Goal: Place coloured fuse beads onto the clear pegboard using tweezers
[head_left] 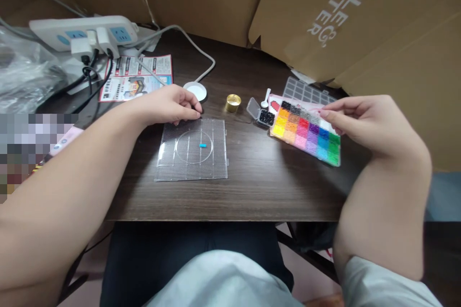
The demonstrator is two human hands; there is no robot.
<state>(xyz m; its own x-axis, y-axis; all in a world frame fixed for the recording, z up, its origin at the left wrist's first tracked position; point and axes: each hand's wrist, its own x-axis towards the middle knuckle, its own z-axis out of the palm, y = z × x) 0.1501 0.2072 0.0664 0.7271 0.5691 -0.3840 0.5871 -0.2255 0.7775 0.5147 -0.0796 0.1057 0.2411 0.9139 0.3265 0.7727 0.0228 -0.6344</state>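
My left hand [176, 105] is at the far edge of a clear pegboard [192, 170], its fingers curled and partly hidden. Whether they grip that edge I cannot make out. A small blue piece [202, 145] sits inside the ring marked on the board. Over the far right of a compartment box of colourful beads [302, 127], my right hand [360, 117] has thumb and forefinger pinched together. What lies in the pinch, if anything, is too small to name. Beside the box stand a little lidded case of black beads [266, 117] and a white scoop [265, 98].
A gold tin [233, 102] and a white round disc [195, 90] on a cable stand at the middle back. The power strip [86, 33], cords and a printed leaflet [137, 76] lie at left. Cardboard [209, 0] walls the back; a grey compartment lid [302, 90] leans there.
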